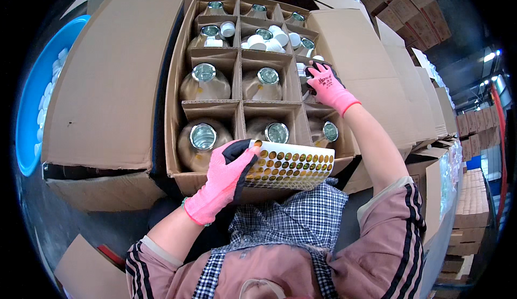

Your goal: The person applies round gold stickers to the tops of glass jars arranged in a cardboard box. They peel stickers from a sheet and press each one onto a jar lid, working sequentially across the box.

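Note:
A sheet of round gold stickers point(293, 164) is pinched at its left edge by my left hand point(218, 178), in a pink glove with dark fingertips. The sheet lies over the front edge of a divided cardboard box point(172, 132). Big clear glass jars stand in its compartments, such as a front-left jar point(202, 143) and a middle jar point(264, 83), mouths uncovered. My right hand point(329, 86), gloved alike, reaches into a right-column compartment with its fingers bent downward. What those fingers hold is hidden. White caps point(269, 39) lie heaped over jars in the second row from the back.
A blue tub point(27, 100) of white pieces stands at the far left, beyond a raised box flap point(113, 78). Another opened flap point(371, 73) spreads on the right. Stacked cartons point(409, 8) stand at the back right, with more cartons point(471, 202) along the right edge.

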A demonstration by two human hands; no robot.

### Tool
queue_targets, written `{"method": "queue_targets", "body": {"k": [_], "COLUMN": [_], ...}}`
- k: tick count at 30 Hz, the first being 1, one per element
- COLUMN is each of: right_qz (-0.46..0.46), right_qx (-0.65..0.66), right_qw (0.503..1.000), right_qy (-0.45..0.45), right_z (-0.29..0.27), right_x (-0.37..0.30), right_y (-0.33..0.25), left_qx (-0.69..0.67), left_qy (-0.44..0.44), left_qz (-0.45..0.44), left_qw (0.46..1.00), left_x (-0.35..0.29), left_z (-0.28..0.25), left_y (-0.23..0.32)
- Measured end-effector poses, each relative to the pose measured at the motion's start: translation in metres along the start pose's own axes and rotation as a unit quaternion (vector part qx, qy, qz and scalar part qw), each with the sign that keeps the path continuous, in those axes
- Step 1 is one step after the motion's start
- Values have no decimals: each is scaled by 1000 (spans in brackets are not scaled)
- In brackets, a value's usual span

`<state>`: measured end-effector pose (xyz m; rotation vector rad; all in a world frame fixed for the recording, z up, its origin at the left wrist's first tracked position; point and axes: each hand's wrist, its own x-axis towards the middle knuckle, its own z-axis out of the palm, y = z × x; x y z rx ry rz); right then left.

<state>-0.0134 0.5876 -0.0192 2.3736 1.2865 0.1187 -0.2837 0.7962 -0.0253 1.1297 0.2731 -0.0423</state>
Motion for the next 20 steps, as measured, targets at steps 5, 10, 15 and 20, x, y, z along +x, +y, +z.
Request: {"method": "queue_targets", "body": {"k": [5,10,15,20], "right_qz": [36,225,183,-59], "right_qx": [3,108,565,392], "right_qw": [998,953,776,916], "right_qy": [51,172,214,64], "right_z": [-1,-13,-129,-188], "right_x": [-4,-4,-34,-53], "right_y": [-1,-4,-74,-133], "left_qx": [-16,-60,13,14], "left_qy": [-10,-10,14,14], "left_qz": [13,3,40,139], "left_qw": [1000,998,999,990], "left_x": [1,-2,-10,-14], "left_z": [0,4,-3,-1], "left_y": [-2,3,2,10]}}
